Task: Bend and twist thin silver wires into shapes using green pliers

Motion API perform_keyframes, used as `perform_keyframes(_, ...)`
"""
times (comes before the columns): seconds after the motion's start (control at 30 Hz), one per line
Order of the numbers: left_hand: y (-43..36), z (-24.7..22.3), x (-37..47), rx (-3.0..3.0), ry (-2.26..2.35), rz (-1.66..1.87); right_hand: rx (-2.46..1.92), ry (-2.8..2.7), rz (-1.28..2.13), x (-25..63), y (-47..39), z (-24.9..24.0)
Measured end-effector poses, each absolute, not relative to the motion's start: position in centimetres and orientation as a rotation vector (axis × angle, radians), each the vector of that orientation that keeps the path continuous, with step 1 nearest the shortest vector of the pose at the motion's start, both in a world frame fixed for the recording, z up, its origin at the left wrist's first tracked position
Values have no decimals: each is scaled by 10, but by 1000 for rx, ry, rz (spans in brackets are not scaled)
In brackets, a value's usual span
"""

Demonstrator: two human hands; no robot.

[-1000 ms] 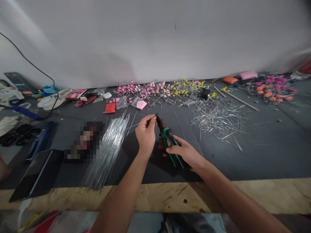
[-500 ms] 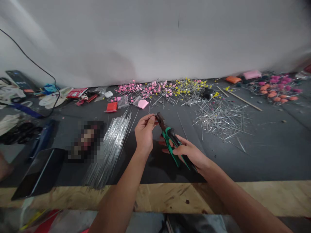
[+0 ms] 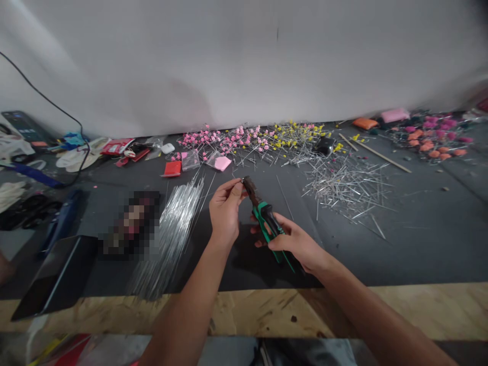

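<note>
My right hand (image 3: pixel 292 241) is wrapped round the green-and-black handles of a pair of pliers (image 3: pixel 267 216). The dark metal jaws point up and left, to the fingertips of my left hand (image 3: pixel 225 208). Thumb and forefinger of that hand are pinched on a thin wire, of which only a small glint shows at the jaws. Left of my left hand lies a thick bundle of straight silvery wires (image 3: pixel 175 223). To the right of the pliers spreads a loose heap of shorter wire pieces (image 3: pixel 343 188).
Along the wall lie wire stems with pink tips (image 3: pixel 229 140) and yellow tips (image 3: pixel 301 134). Orange and magenta ones (image 3: pixel 434 140) are at far right, near a wooden stick (image 3: pixel 385 156). A black phone-like slab (image 3: pixel 57 277) lies front left; another person's hand (image 3: pixel 4 269) shows at the left edge.
The pliers' handles have come closer together in my right hand. My left hand keeps its pinch at the jaws. The view has shifted slightly.
</note>
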State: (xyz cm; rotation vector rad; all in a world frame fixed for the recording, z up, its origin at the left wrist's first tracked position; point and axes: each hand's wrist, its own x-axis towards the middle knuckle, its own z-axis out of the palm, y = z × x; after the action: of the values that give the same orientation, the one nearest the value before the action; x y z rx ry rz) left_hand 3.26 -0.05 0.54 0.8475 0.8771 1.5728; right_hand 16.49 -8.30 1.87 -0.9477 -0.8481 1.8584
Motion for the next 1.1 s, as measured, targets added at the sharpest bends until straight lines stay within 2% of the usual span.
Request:
perform_keyframes(0.57,-14,34,30,1035,736,1612,-763,-1111,1700,174,-90,15)
perform_keyframes(1.1,-16,33,31,1124,883,1601,-958,-1251,1609,170,-90,13)
